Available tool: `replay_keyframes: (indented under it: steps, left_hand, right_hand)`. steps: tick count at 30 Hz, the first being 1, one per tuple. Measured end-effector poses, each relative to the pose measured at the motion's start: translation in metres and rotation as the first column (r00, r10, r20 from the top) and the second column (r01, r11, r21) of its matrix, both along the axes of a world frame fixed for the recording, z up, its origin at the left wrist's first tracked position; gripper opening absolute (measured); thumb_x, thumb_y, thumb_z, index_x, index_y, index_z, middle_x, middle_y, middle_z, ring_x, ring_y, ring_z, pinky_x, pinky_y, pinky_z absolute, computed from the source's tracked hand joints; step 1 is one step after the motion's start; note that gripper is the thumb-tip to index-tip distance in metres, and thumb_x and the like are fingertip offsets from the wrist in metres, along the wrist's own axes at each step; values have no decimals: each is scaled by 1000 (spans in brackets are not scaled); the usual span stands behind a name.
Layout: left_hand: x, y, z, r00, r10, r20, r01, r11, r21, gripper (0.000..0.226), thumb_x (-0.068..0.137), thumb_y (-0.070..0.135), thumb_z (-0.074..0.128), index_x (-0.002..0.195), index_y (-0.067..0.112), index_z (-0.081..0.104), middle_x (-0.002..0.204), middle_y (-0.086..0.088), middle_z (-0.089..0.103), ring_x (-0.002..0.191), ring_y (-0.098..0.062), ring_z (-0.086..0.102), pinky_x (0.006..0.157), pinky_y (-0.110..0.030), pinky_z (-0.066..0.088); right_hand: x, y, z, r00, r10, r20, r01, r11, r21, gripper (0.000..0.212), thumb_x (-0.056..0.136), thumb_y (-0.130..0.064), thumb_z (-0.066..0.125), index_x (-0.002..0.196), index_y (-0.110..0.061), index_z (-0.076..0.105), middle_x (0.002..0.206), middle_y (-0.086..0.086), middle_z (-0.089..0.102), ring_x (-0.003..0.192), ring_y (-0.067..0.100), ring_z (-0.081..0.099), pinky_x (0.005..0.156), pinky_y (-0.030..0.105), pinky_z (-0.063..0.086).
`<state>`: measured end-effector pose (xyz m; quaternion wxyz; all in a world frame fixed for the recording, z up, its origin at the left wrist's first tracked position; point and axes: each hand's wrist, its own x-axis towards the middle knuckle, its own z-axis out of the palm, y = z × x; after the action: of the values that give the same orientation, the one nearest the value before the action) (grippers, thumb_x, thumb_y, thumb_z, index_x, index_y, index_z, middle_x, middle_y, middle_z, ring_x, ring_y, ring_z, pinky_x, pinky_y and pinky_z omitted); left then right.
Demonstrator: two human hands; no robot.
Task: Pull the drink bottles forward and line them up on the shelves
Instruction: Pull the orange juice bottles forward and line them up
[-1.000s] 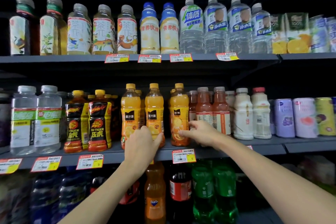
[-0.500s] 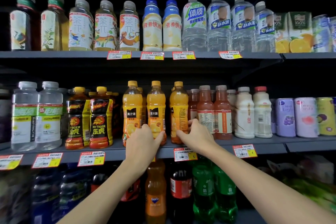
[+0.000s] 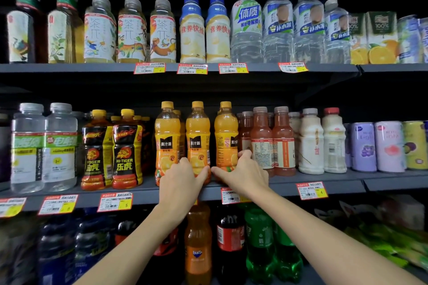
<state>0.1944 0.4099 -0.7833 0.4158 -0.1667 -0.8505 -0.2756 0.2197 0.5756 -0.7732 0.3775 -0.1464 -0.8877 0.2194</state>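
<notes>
Three orange juice bottles with yellow caps stand at the front of the middle shelf (image 3: 328, 181): a left one (image 3: 167, 136), a middle one (image 3: 198, 136) and a right one (image 3: 226, 132). My left hand (image 3: 183, 180) wraps the base of the middle bottle, its fingers also touching the left one. The base of the right bottle sits in the grip of my right hand (image 3: 243, 173), with the thumb across the front. That bottle's label faces partly sideways. More orange bottles stand hidden behind the front row.
Black-and-yellow tiger drink bottles (image 3: 126, 150) and clear bottles (image 3: 60, 146) stand left of the juice; reddish bottles (image 3: 261, 141), white bottles (image 3: 310, 141) and cans (image 3: 389, 146) stand right. Tea and water bottles fill the upper shelf (image 3: 97, 67). Soda bottles (image 3: 198, 245) stand below.
The right orange bottle has been turned, so its black label now shows at the right. My right hand has shifted around its base. My left hand stays on the middle bottle.
</notes>
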Motion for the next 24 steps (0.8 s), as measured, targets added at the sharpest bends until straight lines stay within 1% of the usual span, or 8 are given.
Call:
replay_keyframes:
  steps: [3, 5, 8, 10, 14, 17, 20, 24]
  left_hand:
    - [-3, -1, -1, 1000, -25, 6, 25, 1000, 0, 49, 92, 65, 51, 95, 16, 56, 84, 2, 65, 75, -16, 65, 66, -36, 59]
    - [-3, -1, -1, 999, -34, 9, 34, 999, 6, 49, 92, 64, 52, 95, 16, 56, 83, 2, 65, 74, -16, 65, 65, -36, 59]
    - [-2, -2, -3, 999, -33, -7, 34, 999, 21, 49, 92, 64, 52, 97, 15, 57, 83, 2, 65, 75, -16, 65, 66, -37, 59]
    - [-2, -2, -5, 999, -29, -18, 30, 999, 25, 49, 93, 64, 51, 98, 16, 58, 82, 3, 65, 74, -16, 66, 66, -37, 59]
    - [-3, -3, -7, 999, -39, -2, 39, 999, 4, 50, 92, 67, 50, 93, 17, 58, 81, 3, 65, 75, -16, 65, 69, -38, 58]
    - [-4, -5, -7, 999, -27, 19, 28, 999, -32, 49, 88, 69, 55, 81, 20, 57, 75, 5, 62, 69, -13, 61, 60, -30, 52]
    - [-5, -6, -6, 1000, -1, 19, 2, 997, -72, 51, 85, 71, 57, 70, 23, 50, 68, 8, 56, 62, -9, 56, 48, -23, 37]
    - [-9, -8, 0, 998, 26, 50, -20, 993, -113, 56, 82, 76, 57, 73, 21, 54, 69, 7, 60, 63, -11, 60, 57, -29, 52]
  right_hand:
    - [4, 11, 4, 986, 160, 55, -157, 986, -55, 81, 73, -73, 61, 135, -24, 40, 107, -11, 61, 101, 17, 61, 87, 38, 50]
    - [9, 15, 6, 975, 209, 69, -203, 975, -86, 83, 73, -71, 67, 137, -24, 43, 118, -8, 63, 109, 17, 61, 93, 43, 52]
    - [14, 14, 5, 981, 187, 58, -188, 982, 7, 75, 74, -76, 67, 122, -22, 49, 111, -6, 63, 102, 16, 62, 86, 41, 55]
    - [16, 16, 7, 970, 231, 73, -234, 971, 42, 64, 81, -73, 62, 117, -21, 54, 107, -6, 64, 99, 15, 62, 86, 40, 55]
    - [23, 29, 19, 885, 438, 154, -424, 898, -118, 48, 91, -51, 65, 132, -27, 56, 126, -6, 65, 111, 12, 59, 94, 31, 49]
    - [25, 36, 20, 852, 493, 177, -469, 868, -164, 49, 91, -44, 70, 134, -26, 55, 130, -6, 63, 114, 11, 59, 94, 30, 49]
    - [24, 39, 17, 865, 473, 167, -451, 879, -154, 57, 90, -45, 71, 138, -22, 52, 128, -5, 63, 114, 12, 59, 99, 35, 50]
    - [23, 39, 14, 876, 459, 147, -439, 886, -149, 61, 88, -46, 72, 138, -19, 50, 121, -5, 62, 108, 12, 61, 96, 36, 52]
